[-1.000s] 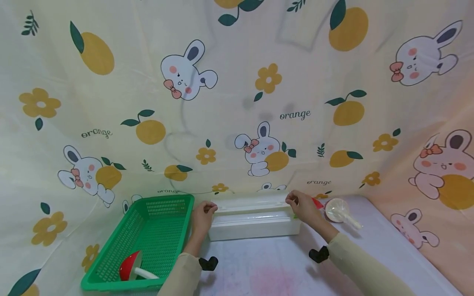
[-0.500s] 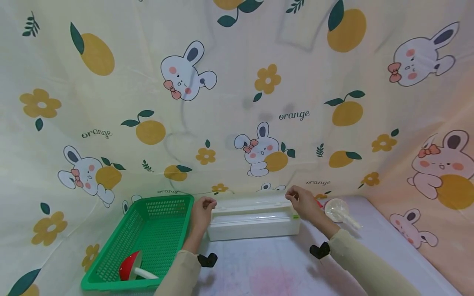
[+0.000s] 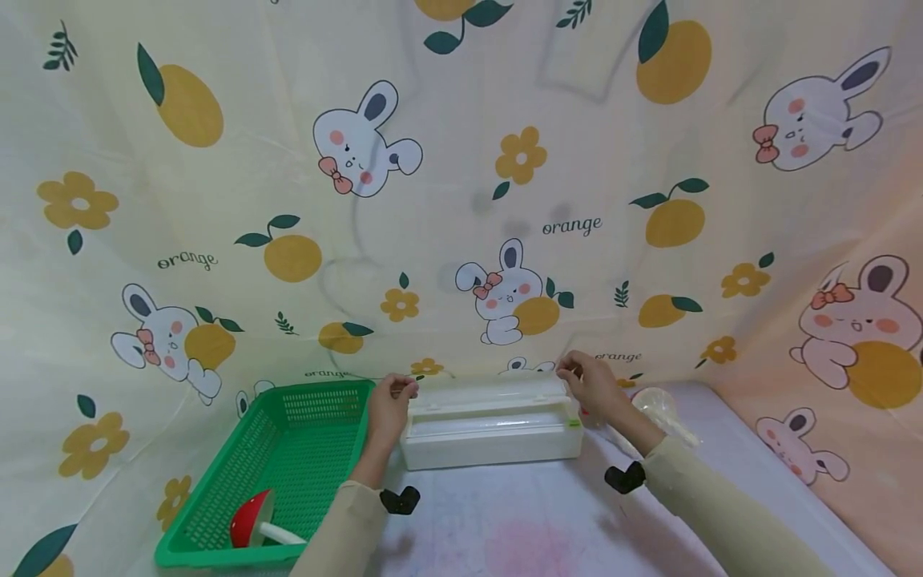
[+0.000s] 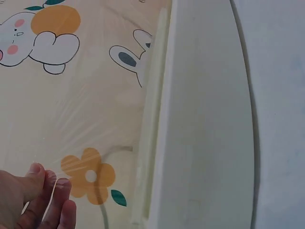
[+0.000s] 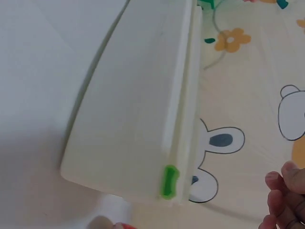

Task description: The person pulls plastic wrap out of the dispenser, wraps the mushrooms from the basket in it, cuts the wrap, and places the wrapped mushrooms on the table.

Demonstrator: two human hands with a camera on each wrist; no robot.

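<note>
A long white cling film dispenser stands on the table, with a green tab at its right end. A sheet of clear cling film stretches up from it, creased toward the fingers in the left wrist view. My left hand pinches the film's left corner between thumb and fingers, above the box's left end. Above the right end, my right hand pinches the other corner. Both hands are raised at about the same height, apart from the box.
Left of the dispenser stands a green plastic basket holding a red-capped toy mushroom. A pale mushroom-shaped piece with shiny film on it lies behind my right forearm. A patterned cloth hangs close behind the box.
Both hands have risen a little and moved away from the dispenser, drawing more film out. The green tab, mostly covered by the right hand at first, now shows.
</note>
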